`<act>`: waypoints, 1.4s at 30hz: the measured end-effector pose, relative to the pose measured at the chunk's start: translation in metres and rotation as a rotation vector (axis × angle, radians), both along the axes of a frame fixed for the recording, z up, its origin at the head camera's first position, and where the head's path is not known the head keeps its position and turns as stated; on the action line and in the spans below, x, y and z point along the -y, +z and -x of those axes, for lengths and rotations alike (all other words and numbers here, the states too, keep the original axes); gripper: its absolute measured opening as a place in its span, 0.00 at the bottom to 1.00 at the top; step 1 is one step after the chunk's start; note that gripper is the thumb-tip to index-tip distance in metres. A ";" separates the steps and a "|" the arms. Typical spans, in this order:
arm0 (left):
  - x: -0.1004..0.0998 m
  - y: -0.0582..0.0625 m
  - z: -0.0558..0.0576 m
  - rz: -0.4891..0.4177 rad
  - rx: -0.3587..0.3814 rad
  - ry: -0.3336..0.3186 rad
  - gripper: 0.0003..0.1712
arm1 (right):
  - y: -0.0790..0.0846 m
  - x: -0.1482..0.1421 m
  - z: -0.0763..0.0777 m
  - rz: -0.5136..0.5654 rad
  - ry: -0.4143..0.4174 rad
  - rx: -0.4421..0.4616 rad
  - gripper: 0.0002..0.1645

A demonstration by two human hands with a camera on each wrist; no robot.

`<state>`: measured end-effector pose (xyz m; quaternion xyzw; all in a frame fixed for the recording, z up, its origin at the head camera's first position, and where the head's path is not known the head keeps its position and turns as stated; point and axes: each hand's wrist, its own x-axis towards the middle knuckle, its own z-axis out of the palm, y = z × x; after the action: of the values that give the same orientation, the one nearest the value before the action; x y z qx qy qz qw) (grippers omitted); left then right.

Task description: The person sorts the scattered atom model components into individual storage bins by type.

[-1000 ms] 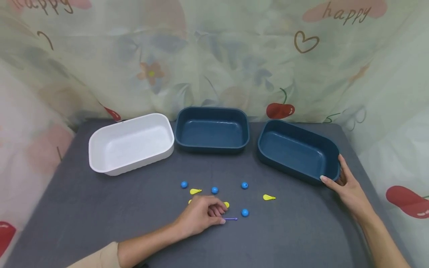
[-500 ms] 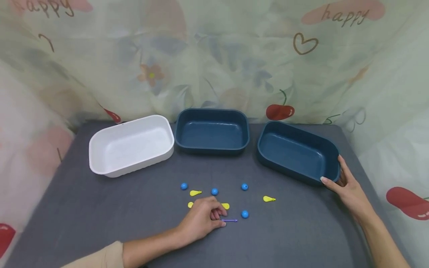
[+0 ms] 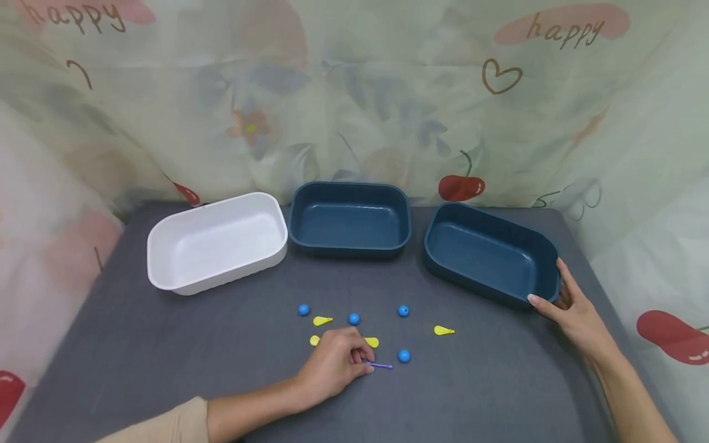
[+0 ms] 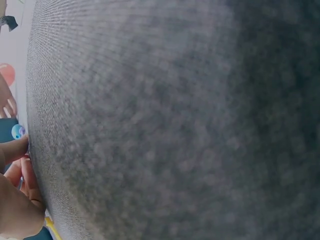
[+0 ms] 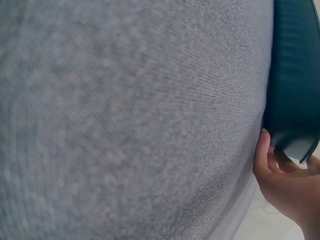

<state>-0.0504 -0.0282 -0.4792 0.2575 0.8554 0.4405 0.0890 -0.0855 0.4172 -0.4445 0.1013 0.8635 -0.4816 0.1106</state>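
My left hand [image 3: 334,364] is low over the middle of the table, thumb and fingertips pinching one end of a thin purple stick [image 3: 382,367]. Its free end points right, towards a blue bead [image 3: 404,356]. Yellow balloon-shaped pieces [image 3: 373,342] lie just beyond the knuckles, partly covered by the hand. On the right, my right hand [image 3: 580,326] grips the near right corner of a dark blue bin [image 3: 487,252], thumb in front and a finger along the end wall. The right wrist view shows those fingers [image 5: 264,150] against the bin's side.
A white bin [image 3: 221,240] stands at the back left, with a second dark blue bin [image 3: 350,224] beside it at the back middle. More blue beads [image 3: 354,319] and a yellow piece [image 3: 444,330] lie scattered on the grey cloth. A printed curtain [image 3: 354,92] hangs behind.
The left fingers have closed further on the purple stick, which has turned slightly, its right end now lower in view. My right hand stays at the bin's corner. The view has shifted slightly.
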 end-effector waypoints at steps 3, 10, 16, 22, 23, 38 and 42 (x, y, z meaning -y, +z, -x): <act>0.000 0.000 0.000 0.003 0.006 -0.006 0.07 | 0.000 0.000 -0.001 -0.015 0.001 -0.002 0.58; 0.001 0.004 0.001 0.004 0.005 -0.026 0.06 | -0.002 0.000 -0.001 -0.001 -0.005 -0.013 0.58; 0.003 0.010 0.003 -0.034 0.064 -0.038 0.04 | -0.002 0.001 0.001 0.007 -0.012 -0.009 0.59; 0.004 0.013 0.004 -0.096 0.103 -0.031 0.04 | -0.002 0.000 0.001 0.006 -0.001 -0.016 0.58; 0.004 0.014 0.005 -0.107 0.106 -0.030 0.04 | -0.002 0.000 0.001 0.001 0.002 -0.015 0.58; -0.003 0.036 0.030 -0.190 0.143 -0.013 0.04 | -0.002 0.000 0.000 0.014 -0.013 -0.011 0.58; -0.006 0.041 0.038 -0.211 0.135 -0.008 0.04 | -0.003 -0.001 -0.001 0.014 -0.010 -0.014 0.58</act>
<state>-0.0880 -0.0220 -0.4382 0.2384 0.7955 0.5439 0.1204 -0.0848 0.4181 -0.4471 0.1014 0.8603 -0.4889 0.1031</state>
